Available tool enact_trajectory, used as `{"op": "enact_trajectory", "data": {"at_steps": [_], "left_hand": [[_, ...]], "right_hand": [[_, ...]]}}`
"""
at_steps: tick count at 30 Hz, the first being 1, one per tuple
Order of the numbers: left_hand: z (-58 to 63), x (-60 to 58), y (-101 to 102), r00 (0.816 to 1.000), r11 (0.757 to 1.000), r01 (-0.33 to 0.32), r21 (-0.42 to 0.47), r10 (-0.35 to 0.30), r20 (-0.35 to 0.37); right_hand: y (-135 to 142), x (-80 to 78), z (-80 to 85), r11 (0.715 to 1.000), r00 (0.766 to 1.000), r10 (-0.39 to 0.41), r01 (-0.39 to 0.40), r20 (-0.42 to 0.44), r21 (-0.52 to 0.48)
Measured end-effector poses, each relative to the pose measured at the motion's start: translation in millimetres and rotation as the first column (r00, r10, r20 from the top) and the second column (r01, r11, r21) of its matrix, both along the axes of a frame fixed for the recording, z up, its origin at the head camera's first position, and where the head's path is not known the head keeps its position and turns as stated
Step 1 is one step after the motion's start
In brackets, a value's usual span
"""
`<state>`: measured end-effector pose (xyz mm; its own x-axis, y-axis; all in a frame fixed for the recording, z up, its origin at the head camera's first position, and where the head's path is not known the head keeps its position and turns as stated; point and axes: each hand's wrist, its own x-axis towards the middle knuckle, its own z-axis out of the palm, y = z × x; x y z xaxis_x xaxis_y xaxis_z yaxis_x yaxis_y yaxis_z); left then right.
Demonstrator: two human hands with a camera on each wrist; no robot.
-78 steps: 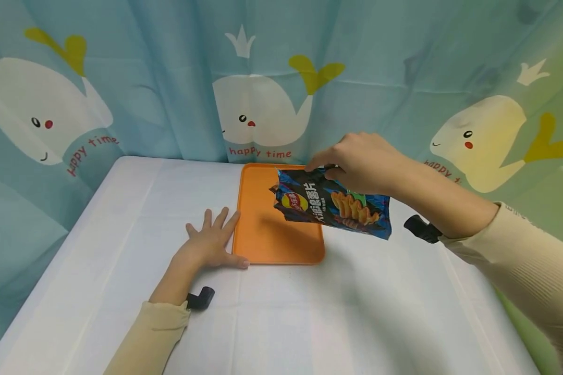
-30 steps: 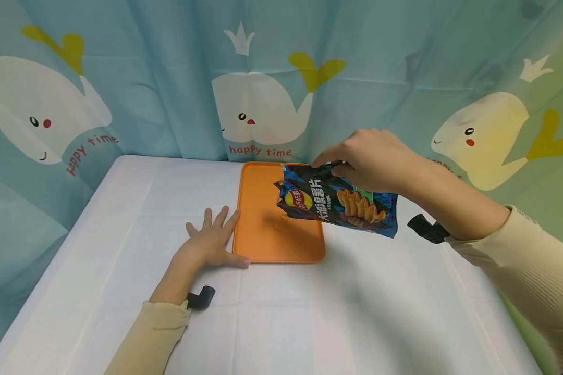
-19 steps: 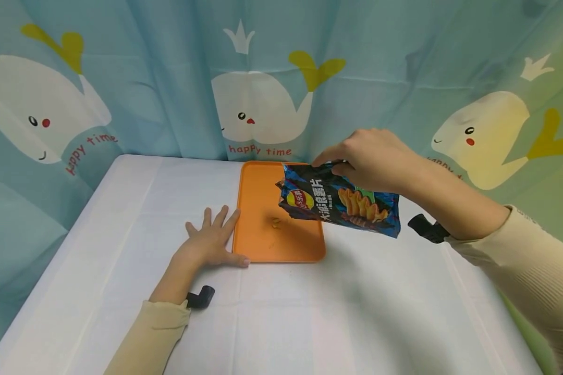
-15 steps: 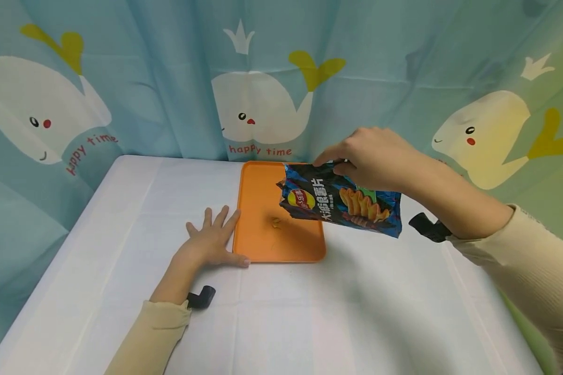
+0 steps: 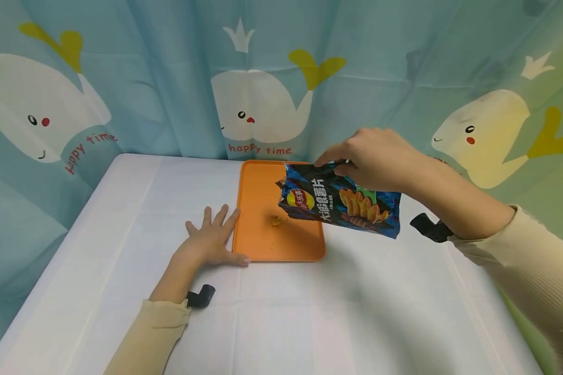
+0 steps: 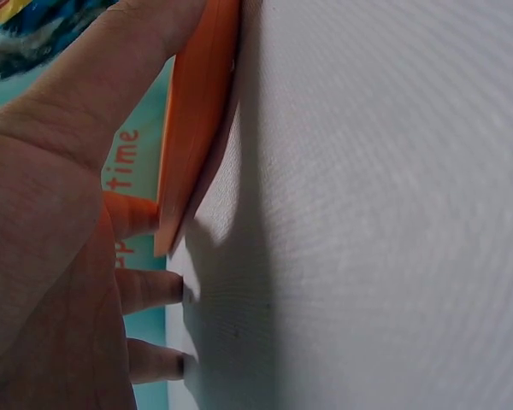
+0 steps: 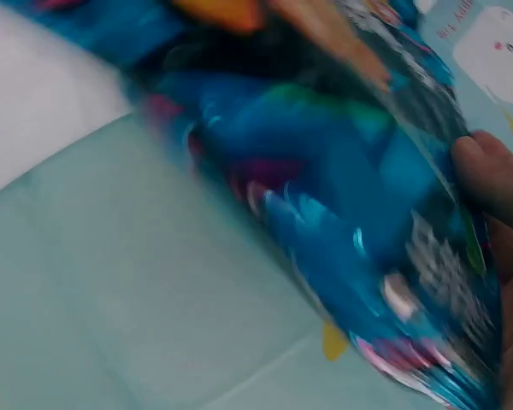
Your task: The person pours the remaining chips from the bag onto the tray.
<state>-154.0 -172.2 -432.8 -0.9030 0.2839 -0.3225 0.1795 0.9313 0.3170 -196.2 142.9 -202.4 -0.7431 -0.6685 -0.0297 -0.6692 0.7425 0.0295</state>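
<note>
In the head view my right hand (image 5: 372, 159) pinches a dark blue potato chip bag (image 5: 342, 200) by its upper edge, holding it tilted above the tray. The bag's torn end faces left, and its right part hangs beyond the tray's right side. On the orange tray (image 5: 262, 245) lies a small bit of yellow-brown chip (image 5: 276, 221). My left hand (image 5: 208, 242) is spread at the tray's left side, with its thumb at the near left corner. In the left wrist view the fingertips touch the tray's edge and the cloth. The bag looks blurred in the right wrist view.
A white cloth covers the table (image 5: 281, 323) under the tray. Behind it hangs a blue-green curtain (image 5: 169, 78) with printed whales. Each wrist wears a black camera mount, the left one (image 5: 200, 297) close above the cloth.
Bits of chip have appeared on the tray's visible part. The right hand and bag have shifted slightly right since the earliest frame and now stay nearly in place. The left hand keeps its position.
</note>
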Motion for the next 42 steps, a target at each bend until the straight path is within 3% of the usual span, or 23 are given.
{"op": "enact_trajectory", "data": {"at_steps": [42], "left_hand": [[0.7,0.8,-0.9,1.000,1.000,0.002,0.007,-0.002,-0.009]], "right_hand": [[2.7,0.8,-0.2,1.000,1.000,0.013,-0.013,-0.015,-0.001]]}}
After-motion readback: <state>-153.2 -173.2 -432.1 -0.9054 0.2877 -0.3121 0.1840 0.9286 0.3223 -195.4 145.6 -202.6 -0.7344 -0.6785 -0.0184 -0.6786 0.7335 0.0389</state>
